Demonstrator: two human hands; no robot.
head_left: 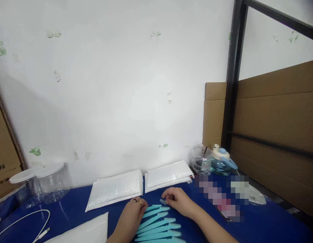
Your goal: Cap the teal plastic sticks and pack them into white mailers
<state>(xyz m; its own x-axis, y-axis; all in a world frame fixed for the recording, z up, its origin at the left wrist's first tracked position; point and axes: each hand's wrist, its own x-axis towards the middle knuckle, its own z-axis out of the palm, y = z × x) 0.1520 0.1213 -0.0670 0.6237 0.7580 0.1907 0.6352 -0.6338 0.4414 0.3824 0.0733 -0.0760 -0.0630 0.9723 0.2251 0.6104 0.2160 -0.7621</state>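
Note:
Several turquoise eyebrow razors [160, 226] lie fanned out on the blue tabletop, their paler ends to the right. My left hand [129, 217], with rings on it, is at the fan's upper left. Its fingers are closed at the left end of the topmost razor [153, 206]; the exact grip is partly hidden. To the upper right of the fan, my right hand [180, 202] has its fingers bent together at a small pale translucent piece [163, 201], which looks like a blade cover.
White bubble mailers [116, 185] and another stack [169, 173] lie along the wall. One more mailer [82, 231] is front left, near a white cable [48, 216] and clear lidded jars [53, 184]. At right stand a plastic cup [201, 160], a bottle [221, 162] and a pixelated phone [226, 216].

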